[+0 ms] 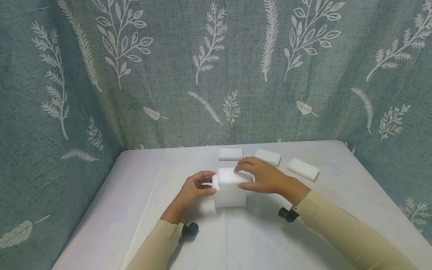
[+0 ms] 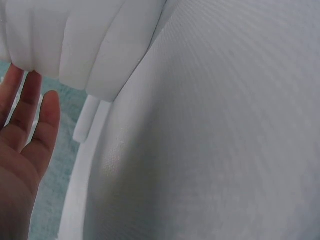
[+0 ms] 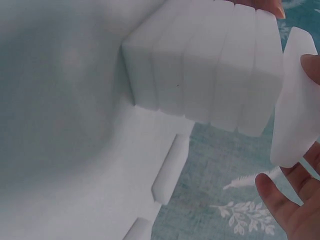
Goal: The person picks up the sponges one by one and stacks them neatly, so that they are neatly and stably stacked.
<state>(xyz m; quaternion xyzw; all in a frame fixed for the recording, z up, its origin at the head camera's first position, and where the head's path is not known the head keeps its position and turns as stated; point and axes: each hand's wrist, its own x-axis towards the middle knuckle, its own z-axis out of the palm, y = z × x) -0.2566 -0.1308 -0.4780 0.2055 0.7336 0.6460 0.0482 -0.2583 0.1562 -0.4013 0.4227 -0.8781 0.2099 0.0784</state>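
A stack of white rectangular blocks [image 1: 229,198] with rounded edges stands on the white table. Thumb and fingers of my right hand [image 1: 263,175] grip one more white block [image 3: 295,105] at the top of the stack. In the right wrist view this block is slightly tilted, with a narrow gap from the block below. My left hand [image 1: 193,190] is at the left side of the stack near its top. Its fingers [image 2: 47,117] look fairly straight in the left wrist view, and some tips touch the blocks.
Behind and to the right of the stack, three loose white blocks lie flat: one at the back [image 1: 230,154], one beyond my right hand [image 1: 269,156], one farther right [image 1: 303,169]. A leaf-patterned green-blue cloth [image 1: 212,69] surrounds the table [image 1: 252,248] at the back and sides.
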